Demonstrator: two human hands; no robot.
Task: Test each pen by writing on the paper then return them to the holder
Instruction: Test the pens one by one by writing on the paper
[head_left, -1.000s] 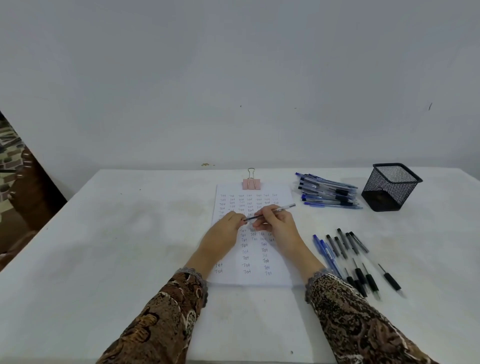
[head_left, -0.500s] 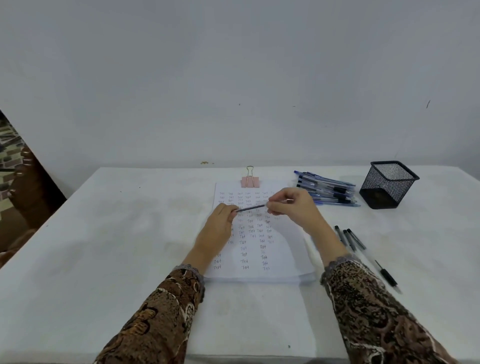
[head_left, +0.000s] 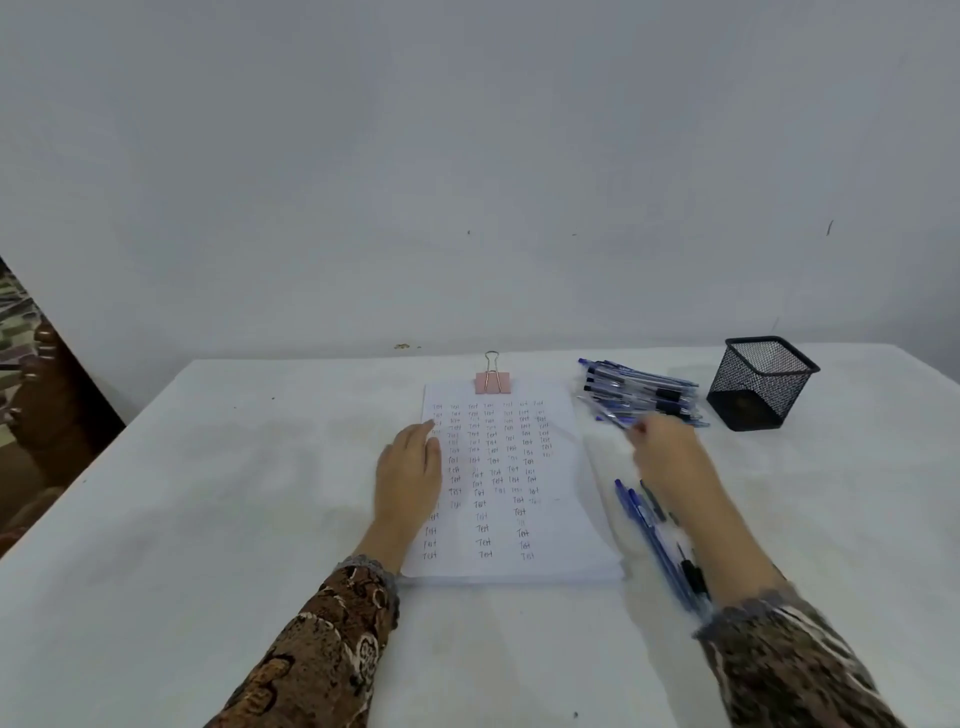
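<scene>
A white paper (head_left: 550, 519) covered with rows of small handwritten words lies on the table, held at its top by a pink binder clip (head_left: 492, 382). My left hand (head_left: 410, 467) rests flat on the paper's left edge. My right hand (head_left: 665, 452), blurred by motion, is off the paper's right side at the near edge of a pile of pens (head_left: 639, 387). It grips a pen (head_left: 615, 420) whose end sticks out toward the pile. The black mesh holder (head_left: 761, 382) stands to the right of the pile.
Several loose blue and black pens (head_left: 652, 535) lie on the white table (head_left: 234, 493) right of the paper, partly under my right forearm. A dark patterned object (head_left: 36, 415) stands beyond the table's left edge. A plain wall rises behind.
My right hand has carried the pen off the paper, right and away toward the pen pile. My left hand let go of the pen's end and settled flat on the paper's left edge.
</scene>
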